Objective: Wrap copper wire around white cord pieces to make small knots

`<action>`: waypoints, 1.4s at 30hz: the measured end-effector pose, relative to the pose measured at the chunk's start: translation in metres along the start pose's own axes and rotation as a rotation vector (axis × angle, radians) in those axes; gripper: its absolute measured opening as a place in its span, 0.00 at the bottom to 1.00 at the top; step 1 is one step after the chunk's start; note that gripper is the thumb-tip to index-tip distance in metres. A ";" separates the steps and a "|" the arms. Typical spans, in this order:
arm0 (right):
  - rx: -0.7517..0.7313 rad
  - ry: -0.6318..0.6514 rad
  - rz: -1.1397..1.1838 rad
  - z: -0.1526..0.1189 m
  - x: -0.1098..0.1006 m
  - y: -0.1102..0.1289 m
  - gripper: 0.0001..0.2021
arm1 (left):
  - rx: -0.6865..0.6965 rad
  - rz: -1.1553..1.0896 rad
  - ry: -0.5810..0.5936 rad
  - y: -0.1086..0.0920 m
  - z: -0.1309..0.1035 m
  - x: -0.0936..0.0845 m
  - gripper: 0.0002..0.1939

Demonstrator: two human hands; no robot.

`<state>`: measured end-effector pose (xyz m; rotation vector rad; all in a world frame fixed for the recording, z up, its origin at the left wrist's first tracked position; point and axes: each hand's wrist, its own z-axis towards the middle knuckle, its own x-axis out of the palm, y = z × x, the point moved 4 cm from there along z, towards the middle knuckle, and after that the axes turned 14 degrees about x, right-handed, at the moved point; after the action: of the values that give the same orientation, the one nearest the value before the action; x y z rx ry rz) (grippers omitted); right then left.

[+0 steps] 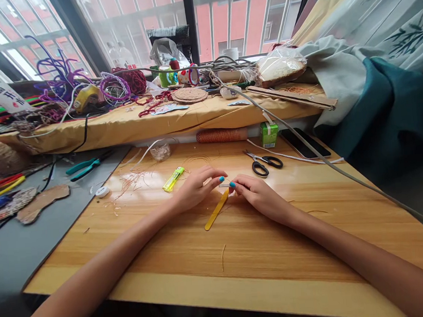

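Both hands meet above the middle of the wooden table. My left hand (pixel 201 184) is closed, thumb and fingers pinching a thin orange-brown cord (pixel 228 179). Close beside it, my right hand (pixel 252 189) pinches the same cord between thumb and forefinger. A small pale strip shows between the fingertips; what it is I cannot make out. Just below the fingers lies a flat yellow stick (pixel 216 211), its upper end near my right fingertips. A yellow-green lighter (pixel 173 179) lies left of my left hand. Black-handled scissors (pixel 265 163) rest beyond my right hand.
Cord scraps (pixel 134 180), a clear small jar (pixel 160 151), an orange thread spool (pixel 227 135), a green box (pixel 269 134) and a phone (pixel 305 143) lie toward the back. Teal pliers (pixel 84 167) are on the grey surface. A grey cable (pixel 321 154) crosses the right side.
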<state>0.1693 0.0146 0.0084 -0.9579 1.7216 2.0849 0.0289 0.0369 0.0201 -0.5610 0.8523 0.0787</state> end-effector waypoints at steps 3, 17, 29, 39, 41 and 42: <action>-0.002 0.003 -0.004 0.000 0.000 0.000 0.11 | 0.068 0.029 -0.008 -0.002 0.001 0.001 0.12; 0.031 0.044 0.065 0.001 0.001 -0.004 0.11 | 0.224 0.227 0.003 -0.004 -0.004 0.009 0.13; 0.130 0.087 0.200 0.004 0.001 -0.009 0.11 | -0.070 -0.088 -0.008 0.004 -0.002 0.010 0.08; 0.158 -0.080 0.151 0.003 -0.004 -0.011 0.13 | 0.232 0.479 0.146 -0.013 -0.007 0.024 0.12; 0.142 -0.123 0.025 0.000 -0.004 -0.008 0.12 | 0.346 0.643 0.194 -0.020 -0.008 0.027 0.12; 0.128 -0.139 -0.040 -0.001 -0.004 -0.006 0.11 | 0.376 0.686 0.198 -0.023 -0.009 0.027 0.12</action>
<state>0.1760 0.0164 0.0059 -0.7844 1.7265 1.9413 0.0471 0.0092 0.0061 0.0972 1.1915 0.4832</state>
